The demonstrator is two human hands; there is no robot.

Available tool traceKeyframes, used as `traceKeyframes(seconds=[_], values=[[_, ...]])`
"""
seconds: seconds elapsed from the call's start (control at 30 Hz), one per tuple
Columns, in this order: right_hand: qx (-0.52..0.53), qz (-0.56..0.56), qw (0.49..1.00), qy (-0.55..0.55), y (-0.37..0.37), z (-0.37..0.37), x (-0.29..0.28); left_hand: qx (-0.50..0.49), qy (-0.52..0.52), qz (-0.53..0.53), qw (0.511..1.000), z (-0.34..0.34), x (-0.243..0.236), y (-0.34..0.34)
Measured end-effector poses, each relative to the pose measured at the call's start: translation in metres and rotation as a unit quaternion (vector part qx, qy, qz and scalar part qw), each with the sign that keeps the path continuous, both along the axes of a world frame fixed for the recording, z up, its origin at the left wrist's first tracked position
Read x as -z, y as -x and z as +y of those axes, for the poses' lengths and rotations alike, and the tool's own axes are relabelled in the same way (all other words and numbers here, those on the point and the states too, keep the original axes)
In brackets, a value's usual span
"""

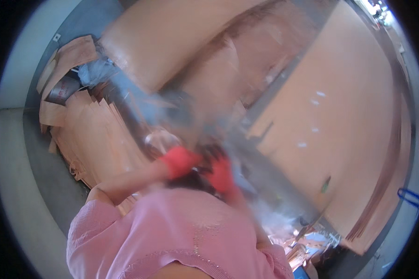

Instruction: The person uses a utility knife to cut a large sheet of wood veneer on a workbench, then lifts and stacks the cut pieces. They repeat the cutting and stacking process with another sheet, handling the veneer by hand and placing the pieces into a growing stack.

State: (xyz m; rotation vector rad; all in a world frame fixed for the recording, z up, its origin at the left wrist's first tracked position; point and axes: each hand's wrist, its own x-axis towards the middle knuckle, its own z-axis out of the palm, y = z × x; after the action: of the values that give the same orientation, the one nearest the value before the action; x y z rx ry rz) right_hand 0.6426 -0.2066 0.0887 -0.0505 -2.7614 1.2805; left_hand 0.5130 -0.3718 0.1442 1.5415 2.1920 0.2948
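Observation:
Both my hands wear red work gloves and are close together in front of my chest, smeared by motion. My left hand (181, 162) reaches in from the left, its fingers lost in the blur. Beside it is my right hand (220, 171), whose dark glove fingers point away from me. Whether either hand holds anything cannot be made out. Just beyond them a blurred brownish sheet (214, 88), which looks like thin wood veneer, stretches away toward the far side. A pale, shiny patch (162, 139) lies beside my left glove.
A large stack of veneer sheets (340, 116) fills the right, with a small green object (326, 185) on it. More sheets (97, 130) are piled at the left, near a crumpled plastic bag (97, 72). Another big sheet (172, 37) lies far off. Scraps (312, 246) litter the lower right.

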Motion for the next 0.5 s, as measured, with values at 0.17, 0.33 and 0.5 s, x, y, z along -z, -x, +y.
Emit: traceKeyframes(seconds=[0.17,0.33,0.5], values=[[-0.095,0.035,0.995,-0.022,0.109,-0.034,0.022,-0.038,-0.023,0.018,0.999,-0.047,-0.026,0.092],[-0.111,0.043,0.993,0.005,0.187,-0.035,0.032,-0.096,0.025,-0.073,0.992,-0.046,-0.042,0.169],[-0.026,0.063,0.998,-0.019,0.26,0.0,0.032,-0.383,-0.125,-0.238,0.884,-0.006,-0.052,0.241]])
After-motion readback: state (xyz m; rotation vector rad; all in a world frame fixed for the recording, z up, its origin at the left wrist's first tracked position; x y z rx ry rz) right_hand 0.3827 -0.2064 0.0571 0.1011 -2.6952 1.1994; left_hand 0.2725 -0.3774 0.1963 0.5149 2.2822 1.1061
